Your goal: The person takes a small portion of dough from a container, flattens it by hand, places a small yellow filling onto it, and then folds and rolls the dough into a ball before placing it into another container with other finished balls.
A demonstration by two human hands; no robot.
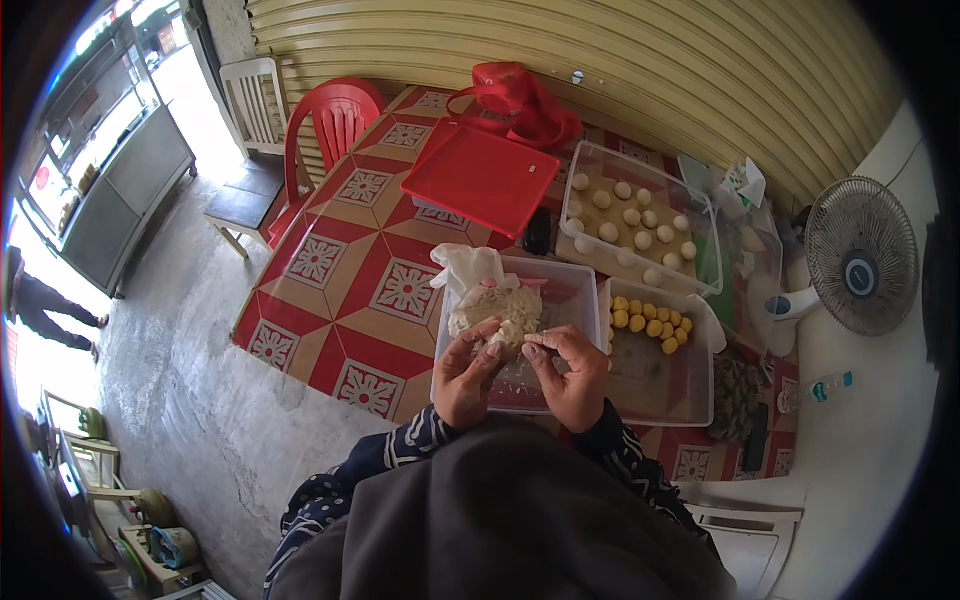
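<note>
Above a clear plastic tub (574,289), my left hand (459,381) holds a small lump of pale dough (511,332) at its fingertips. Thumb and forefinger of my right hand (571,369) pinch the right side of that lump. Under and behind the fingers lies a larger mass of rough dough (480,304) in the tub, partly hidden by my left hand. A white plastic bag (469,262) hangs over the tub's far left corner. To the right, a second tub (660,397) holds several yellow balls (654,328) grouped at its far side.
Behind, a clear tub (637,159) contains several round white dough balls (631,217). A red plastic lid (484,176) and red bag (517,105) lie at the far side of the table (360,300). A fan (862,262) and plastic bottle (817,390) are at right. A person (52,304) stands far left.
</note>
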